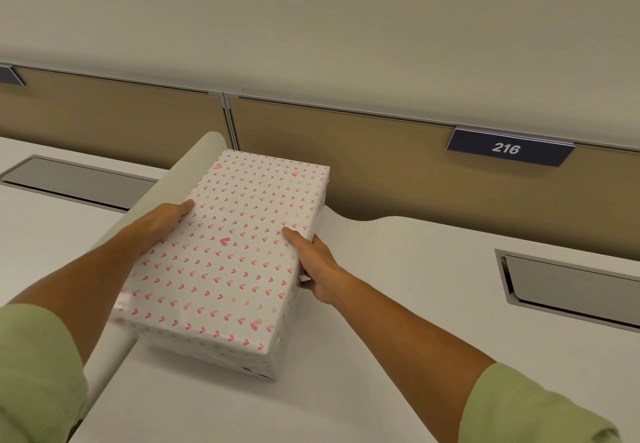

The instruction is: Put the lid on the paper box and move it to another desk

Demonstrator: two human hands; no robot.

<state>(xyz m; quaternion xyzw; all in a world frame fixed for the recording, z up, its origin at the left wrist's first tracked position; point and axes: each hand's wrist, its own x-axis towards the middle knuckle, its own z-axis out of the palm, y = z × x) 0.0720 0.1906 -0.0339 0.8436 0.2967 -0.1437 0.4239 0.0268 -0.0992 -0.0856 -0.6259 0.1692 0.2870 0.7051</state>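
- Box (225, 252) sits centre frame w/ its lid on, white paper w/ small pink hearts, long side running from lower centre up toward the partition.
- Your left hand (162, 222) is clamped on the box's left side, thumb over the top edge, fingers hidden behind the side.
- Your right hand (317, 264) grips the right side, thumb on the lid's top, fingers tucked down the wall.
- Box straddles the gap between two white desks: near end is over the right desk (398, 286); can't tell if it's resting or lifted.
- Left desk (45, 234) shows at left of frame, its rounded edge running just beside the box.
- Tan partition (346, 155) runs across mid frame; blue tag (507, 148) reading 216 at upper right.
- Grey cable hatch (571, 290) at right edge, another hatch (79, 179) at left.
- Green sleeves (533, 408) in both bottom corners.
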